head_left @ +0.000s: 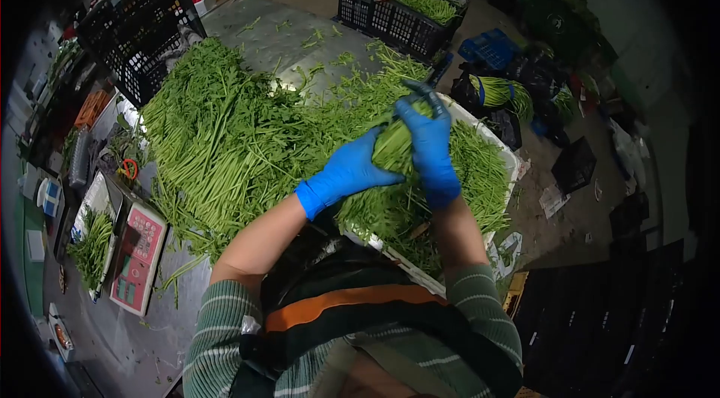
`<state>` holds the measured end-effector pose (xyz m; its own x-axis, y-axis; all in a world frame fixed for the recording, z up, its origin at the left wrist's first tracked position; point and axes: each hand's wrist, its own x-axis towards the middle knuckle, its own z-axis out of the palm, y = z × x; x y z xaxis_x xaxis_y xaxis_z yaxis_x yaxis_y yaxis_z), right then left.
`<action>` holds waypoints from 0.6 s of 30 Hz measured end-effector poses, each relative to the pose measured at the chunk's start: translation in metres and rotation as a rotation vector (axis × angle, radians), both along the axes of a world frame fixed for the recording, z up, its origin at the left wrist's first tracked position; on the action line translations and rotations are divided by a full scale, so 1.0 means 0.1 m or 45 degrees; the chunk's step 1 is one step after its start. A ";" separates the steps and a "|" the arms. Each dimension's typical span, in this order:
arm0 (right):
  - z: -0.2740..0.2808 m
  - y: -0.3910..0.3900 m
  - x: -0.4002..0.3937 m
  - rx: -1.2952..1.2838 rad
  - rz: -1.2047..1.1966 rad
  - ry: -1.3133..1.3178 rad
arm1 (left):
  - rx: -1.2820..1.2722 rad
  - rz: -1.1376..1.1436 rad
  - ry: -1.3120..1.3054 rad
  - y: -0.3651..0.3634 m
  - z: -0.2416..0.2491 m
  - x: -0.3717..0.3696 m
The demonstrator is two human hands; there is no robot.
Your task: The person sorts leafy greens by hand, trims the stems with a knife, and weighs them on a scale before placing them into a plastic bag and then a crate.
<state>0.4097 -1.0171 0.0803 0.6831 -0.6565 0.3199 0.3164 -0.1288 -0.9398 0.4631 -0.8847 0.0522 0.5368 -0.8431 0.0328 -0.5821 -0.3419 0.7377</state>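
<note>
Both hands wear blue gloves and hold one bunch of leafy green stems (394,146) between them. My left hand (351,170) is wrapped round the bunch's left and lower side. On its right and upper side, my right hand (427,144) has its fingers curled over the top. Below the hands, loose greens (480,173) lie in a white container (516,165), whose rim shows at the right. A large heap of the same greens (217,128) spreads over the metal table to the left of my hands.
A scale (139,259) stands at the left on the metal table (180,308), beside a tray with a small bunch. An upright black crate (139,30) is at the back left. Black crates with greens (405,23) stand behind. Black bags (525,72) lie at the right.
</note>
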 end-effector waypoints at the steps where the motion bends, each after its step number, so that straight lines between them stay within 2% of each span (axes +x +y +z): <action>1: 0.17 -0.13 -0.03 0.101 0.034 -0.154 | -0.177 -0.040 0.041 0.07 -0.07 -0.01; 2: 0.32 -0.31 -0.08 0.199 0.069 -0.306 | -0.030 -0.091 0.037 0.18 -0.17 0.01; 4: 0.55 -0.74 -0.26 0.475 0.313 -0.603 | 0.346 -0.220 -0.046 0.40 -0.69 0.10; 6: 0.63 -0.83 -0.50 0.852 0.686 -0.748 | 0.494 -0.384 -0.056 0.69 -0.98 0.24; 7: 0.61 -0.58 -0.55 0.732 0.196 -0.650 | 0.492 -0.387 -0.051 0.76 -0.88 0.29; 9: -0.19 -1.21 -0.14 -1.036 -0.190 0.140 | 0.363 -0.041 -0.337 0.90 -0.42 0.35; 10: -0.27 -1.20 -0.19 -1.389 -0.248 0.618 | 0.194 0.060 -0.262 0.93 -0.20 0.38; 11: -0.32 -1.16 -0.12 -1.295 -0.267 0.522 | 0.005 0.176 -0.198 0.91 0.03 0.45; 13: -0.25 -0.97 0.10 -1.169 -0.258 0.348 | -0.274 0.095 -0.018 0.76 0.37 0.43; 15: 0.05 -0.55 0.27 -1.032 -0.148 0.178 | -0.253 0.013 -0.319 0.47 0.49 0.42; 17: 0.33 -0.07 0.43 -0.797 0.134 0.115 | -0.391 -0.040 -0.356 0.16 0.39 0.43; 18: 0.45 0.13 0.49 -0.694 0.288 0.053 | -0.437 -0.127 -0.024 0.08 0.42 0.41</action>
<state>0.4588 -1.0036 0.1249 0.8060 -0.2415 0.5404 0.3568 -0.5302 -0.7691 0.5042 -0.8771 0.0944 0.4492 -0.8292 0.3326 -0.6147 -0.0167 0.7886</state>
